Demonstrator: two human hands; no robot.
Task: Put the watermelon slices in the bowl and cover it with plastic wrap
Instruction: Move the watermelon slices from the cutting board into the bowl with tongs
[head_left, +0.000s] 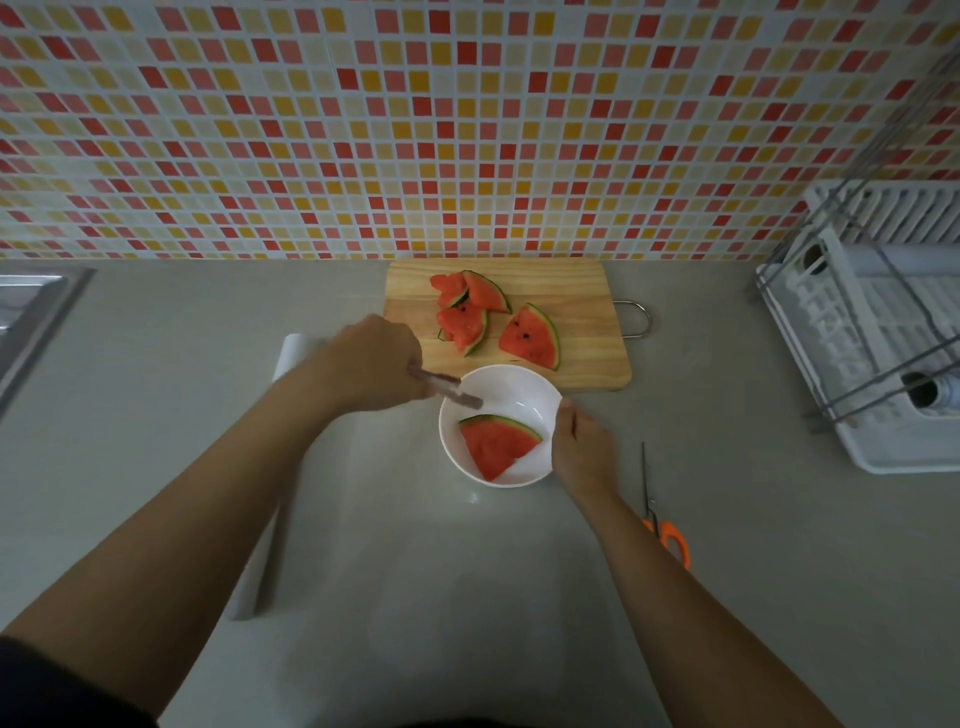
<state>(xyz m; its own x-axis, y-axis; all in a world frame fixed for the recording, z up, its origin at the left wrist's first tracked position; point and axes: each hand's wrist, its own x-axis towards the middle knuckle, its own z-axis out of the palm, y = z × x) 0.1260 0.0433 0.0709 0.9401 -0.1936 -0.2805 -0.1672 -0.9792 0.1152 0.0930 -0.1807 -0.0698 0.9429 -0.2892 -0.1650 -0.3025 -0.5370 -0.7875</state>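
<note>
A person's left hand (371, 358) grips blurred tongs (447, 392) over the rim of a white bowl (511, 382) mid-bench. The right hand (582, 447) clasps the bowl's right rim. One watermelon slice (496, 441) lies inside the bowl. Four more slices (467, 317) sit on a cutting board (582, 291) at the bench's back edge. Orange-handled scissors (665, 530) lie to the right.

A grey bench (727, 519) runs up to a wall (467, 130) of small red, orange, yellow and white tiles. A wooden cutting board (582, 291) lies at the far middle, touching the wall, with a metal loop handle (636, 318) on its right edge. Scissors (662, 525) with orange handles lie nearer on the right, blades pointing far. A white dish rack (883, 322) with a wire frame stands far right. The steel sink (31, 306) edge shows far left.
</note>
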